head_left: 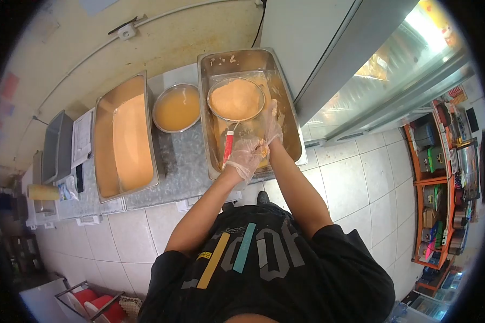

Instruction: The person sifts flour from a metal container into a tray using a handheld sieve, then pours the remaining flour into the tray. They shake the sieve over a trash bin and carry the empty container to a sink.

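Note:
Both my hands wear clear plastic gloves over a deep steel pan (299, 137). My left hand (246, 156) is closed, its fingers curled against my right hand near the wrist; an orange clump shows there, and I cannot make out what they grip. Stretched forward beside the pan's right wall, my right hand (273, 125) has extended fingers with orange crumbs stuck to them. Just ahead of both hands, a round sieve (236, 99) full of orange powdery breading rests in the pan. Its red-and-white handle (228, 144) points back toward me, next to my left hand.
Left of the pan stand a metal bowl (177, 108) of orange-yellow liquid and a long steel pan (155, 156) holding orange powder. Farther left are a grey tub (57, 146) and a dark phone-like object (80, 178). A glass-fronted cabinet (382, 75) stands close on the right.

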`<state>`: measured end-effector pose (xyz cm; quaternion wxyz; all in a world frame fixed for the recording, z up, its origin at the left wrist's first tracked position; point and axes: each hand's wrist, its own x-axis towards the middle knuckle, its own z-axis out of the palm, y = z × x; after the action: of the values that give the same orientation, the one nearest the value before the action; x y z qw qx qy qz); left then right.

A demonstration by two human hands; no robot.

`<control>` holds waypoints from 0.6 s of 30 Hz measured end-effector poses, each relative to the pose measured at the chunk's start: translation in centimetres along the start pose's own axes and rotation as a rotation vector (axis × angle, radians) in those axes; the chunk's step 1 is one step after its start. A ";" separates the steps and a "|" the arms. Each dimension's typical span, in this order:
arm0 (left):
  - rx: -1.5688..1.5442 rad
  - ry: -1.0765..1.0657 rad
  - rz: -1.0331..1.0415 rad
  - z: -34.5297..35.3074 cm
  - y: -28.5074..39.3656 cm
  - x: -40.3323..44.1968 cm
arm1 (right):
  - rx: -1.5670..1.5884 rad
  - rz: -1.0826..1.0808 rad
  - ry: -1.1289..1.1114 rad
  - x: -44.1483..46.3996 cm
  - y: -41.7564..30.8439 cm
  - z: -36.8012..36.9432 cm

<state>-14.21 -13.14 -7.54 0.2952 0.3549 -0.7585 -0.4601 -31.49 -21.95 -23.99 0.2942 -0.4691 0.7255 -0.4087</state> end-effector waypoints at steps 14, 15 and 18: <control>0.240 -0.134 -0.113 -5.6 0.2 -5.8 | -0.304 -0.263 -0.392 -2.1 -0.4 -1.3; 0.123 -0.171 -0.172 -6.5 0.9 -7.1 | -0.576 -0.374 -0.449 -2.0 0.4 -0.8; -0.152 -0.184 -0.443 -8.9 3.4 -11.0 | 0.770 -0.726 -0.801 -2.5 3.0 3.1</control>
<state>-1.93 -7.45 -2.21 0.1428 0.4459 -0.6489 -0.5998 -29.28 -19.92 -27.99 0.5312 -0.6609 0.1580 -0.5060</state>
